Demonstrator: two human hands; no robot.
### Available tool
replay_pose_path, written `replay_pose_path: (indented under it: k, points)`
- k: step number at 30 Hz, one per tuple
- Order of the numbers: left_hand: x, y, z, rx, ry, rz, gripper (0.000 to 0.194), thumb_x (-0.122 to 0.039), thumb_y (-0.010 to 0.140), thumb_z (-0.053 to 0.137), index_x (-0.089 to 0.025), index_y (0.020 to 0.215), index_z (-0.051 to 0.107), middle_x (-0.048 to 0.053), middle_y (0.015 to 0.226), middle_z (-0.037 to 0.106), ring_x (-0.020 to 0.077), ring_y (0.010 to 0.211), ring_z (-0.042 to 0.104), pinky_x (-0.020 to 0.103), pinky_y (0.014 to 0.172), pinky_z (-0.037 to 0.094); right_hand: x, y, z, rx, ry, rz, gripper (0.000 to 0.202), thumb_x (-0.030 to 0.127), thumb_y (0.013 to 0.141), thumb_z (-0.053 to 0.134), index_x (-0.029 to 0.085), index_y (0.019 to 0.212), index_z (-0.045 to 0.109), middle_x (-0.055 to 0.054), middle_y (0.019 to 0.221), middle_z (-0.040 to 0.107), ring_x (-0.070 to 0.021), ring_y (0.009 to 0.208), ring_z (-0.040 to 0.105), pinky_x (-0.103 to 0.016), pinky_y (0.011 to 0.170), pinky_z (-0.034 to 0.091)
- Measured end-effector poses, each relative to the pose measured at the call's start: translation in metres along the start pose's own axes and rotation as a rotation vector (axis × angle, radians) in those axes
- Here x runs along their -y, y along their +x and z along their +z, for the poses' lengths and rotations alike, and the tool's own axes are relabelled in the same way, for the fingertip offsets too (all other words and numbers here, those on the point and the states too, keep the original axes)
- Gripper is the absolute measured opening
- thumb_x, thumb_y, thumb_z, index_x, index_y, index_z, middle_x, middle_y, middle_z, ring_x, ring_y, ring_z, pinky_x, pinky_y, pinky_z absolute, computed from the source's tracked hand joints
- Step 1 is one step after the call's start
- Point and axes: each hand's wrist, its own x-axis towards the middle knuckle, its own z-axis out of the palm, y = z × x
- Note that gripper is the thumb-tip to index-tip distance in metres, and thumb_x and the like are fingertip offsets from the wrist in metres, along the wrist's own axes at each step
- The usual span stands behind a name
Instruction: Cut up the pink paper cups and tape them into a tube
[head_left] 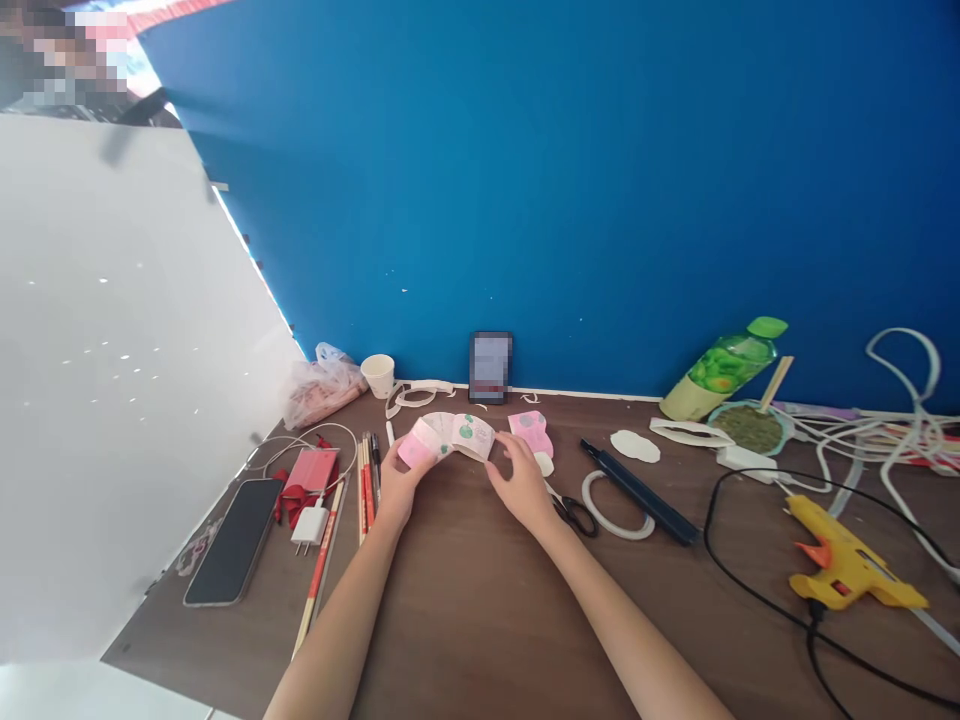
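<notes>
Pinched at its left end by my left hand (pixel 399 490) is a curved strip of paper (pixel 471 436), pink and white with green drawings on it. The fingers of my right hand (pixel 525 487) are at the strip's right edge, thumb below and fingers above. Just past my right hand lies a pink paper cutout (pixel 529 430) with grey spots, and a small pale round piece (pixel 544 463) is beside it. Scissors (pixel 576 515) with black handles rest by my right wrist, partly hidden by the hand.
Left are pencils (pixel 365 490), a phone (pixel 234 545), a charger (pixel 309 525) and a paper cup (pixel 379 375). A small screen (pixel 490 367) leans on the blue wall. Right are a tape ring (pixel 619 510), a dark stick (pixel 641 490), a bottle (pixel 720 370) and a yellow glue gun (pixel 847 560) with its cord.
</notes>
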Motion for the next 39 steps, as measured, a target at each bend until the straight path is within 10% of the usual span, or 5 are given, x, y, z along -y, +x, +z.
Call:
replay_pose_path:
  k: [4, 13, 27, 39]
  points:
    - [0.008, 0.003, 0.000, 0.088, -0.303, -0.119, 0.049, -0.027, 0.062, 0.078, -0.014, 0.106, 0.061, 0.012, 0.112, 0.065, 0.0275, 0.109, 0.059, 0.044, 0.096, 0.044, -0.008, 0.021, 0.014, 0.130, -0.201, -0.041, 0.064, 0.035, 0.075, 0.059, 0.024, 0.134, 0.035, -0.012, 0.139, 0.038, -0.0341, 0.134, 0.027, -0.057, 0.106, 0.027]
    - [0.006, -0.021, 0.020, 0.266, -0.466, -0.231, 0.046, -0.032, 0.072, 0.071, -0.018, 0.115, 0.060, 0.010, 0.125, 0.058, 0.0293, 0.123, 0.047, 0.045, 0.104, 0.037, 0.011, -0.013, 0.002, 0.022, -0.407, -0.031, 0.068, 0.048, 0.070, 0.065, 0.023, 0.127, 0.040, -0.012, 0.107, 0.052, -0.0332, 0.101, 0.054, -0.048, 0.079, 0.049]
    - [0.009, -0.017, 0.013, 0.481, -0.324, -0.401, 0.043, -0.036, 0.073, 0.069, -0.013, 0.109, 0.061, 0.015, 0.113, 0.064, 0.0315, 0.109, 0.058, 0.044, 0.092, 0.046, 0.012, -0.048, -0.014, 0.314, 0.307, 0.027, 0.098, 0.034, 0.061, 0.078, 0.031, 0.140, 0.021, -0.011, 0.146, 0.029, -0.0281, 0.127, 0.040, -0.047, 0.097, 0.044]
    - [0.006, -0.016, 0.013, 0.355, -0.412, -0.309, 0.048, -0.035, 0.071, 0.071, -0.018, 0.115, 0.059, 0.010, 0.118, 0.062, 0.0314, 0.120, 0.050, 0.050, 0.101, 0.039, -0.004, -0.040, -0.018, 0.024, 0.317, 0.077, 0.046, 0.039, 0.063, 0.075, 0.022, 0.102, 0.056, -0.009, 0.110, 0.058, -0.0258, 0.102, 0.058, -0.042, 0.082, 0.054]
